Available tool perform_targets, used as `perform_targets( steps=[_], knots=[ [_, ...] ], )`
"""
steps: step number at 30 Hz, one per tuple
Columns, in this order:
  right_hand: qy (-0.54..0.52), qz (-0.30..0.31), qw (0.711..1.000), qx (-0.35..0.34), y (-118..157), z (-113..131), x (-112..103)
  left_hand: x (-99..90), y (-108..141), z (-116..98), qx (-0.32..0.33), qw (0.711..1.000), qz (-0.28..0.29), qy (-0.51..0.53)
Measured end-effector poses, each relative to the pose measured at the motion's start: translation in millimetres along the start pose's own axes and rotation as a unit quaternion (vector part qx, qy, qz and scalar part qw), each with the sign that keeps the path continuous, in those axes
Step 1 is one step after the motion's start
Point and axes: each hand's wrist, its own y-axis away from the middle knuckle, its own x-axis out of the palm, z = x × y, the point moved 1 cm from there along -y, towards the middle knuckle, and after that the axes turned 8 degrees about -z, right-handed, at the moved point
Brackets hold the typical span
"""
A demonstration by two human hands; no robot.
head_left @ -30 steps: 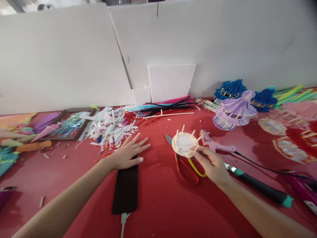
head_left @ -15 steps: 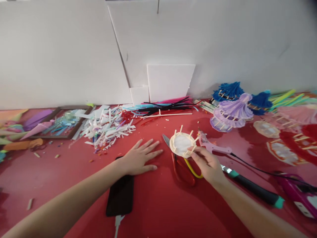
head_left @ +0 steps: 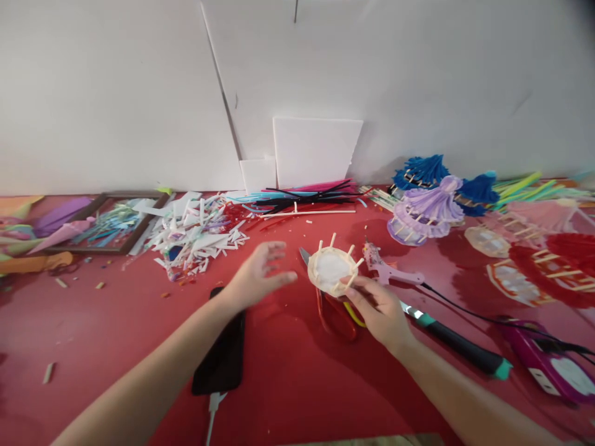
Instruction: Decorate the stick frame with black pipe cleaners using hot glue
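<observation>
My right hand (head_left: 379, 310) pinches the near right edge of a round cream piece (head_left: 331, 271), which has a white middle and short pale sticks standing up around its rim. Lifted over the red table (head_left: 279, 371), my left hand (head_left: 263, 275) holds nothing; its fingers are bent and the thumb is apart from them. Scissors (head_left: 337, 319) with red and yellow handles lie beneath the round piece, partly hidden by it. A black phone (head_left: 220, 359) with a white cable lies under my left wrist. To the right of the round piece is a pink glue gun (head_left: 390, 271).
A green and black cutter (head_left: 460, 347) and a magenta power strip (head_left: 543, 359) lie at the right. Behind them stand purple (head_left: 425, 210), blue and red umbrella-like crafts. White scraps (head_left: 195, 229), coloured stems (head_left: 307, 197) and a brown frame (head_left: 125, 244) line the back.
My left hand has risen off the table and its fingers have curled from flat. The round piece stays in my right hand, slightly more to the left in view. The whole view has shifted a little.
</observation>
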Motion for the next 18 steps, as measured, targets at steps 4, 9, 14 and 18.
perform_targets(
  steps=[4,9,14,18],
  knots=[
    [0.015,0.035,0.999,-0.015,10,9,3,34.4,32,-15,-0.024,0.985,0.058,0.159],
    [0.028,0.073,0.995,-0.064,16,15,5,40.4,42,-26,-0.057,0.963,0.04,0.259],
    [0.039,0.093,0.99,-0.102,18,19,8,42.0,48,-29,-0.071,0.952,0.023,0.296],
    [0.048,0.11,0.985,-0.125,20,22,10,48.1,52,-29,-0.069,0.952,-0.006,0.299]
  ],
)
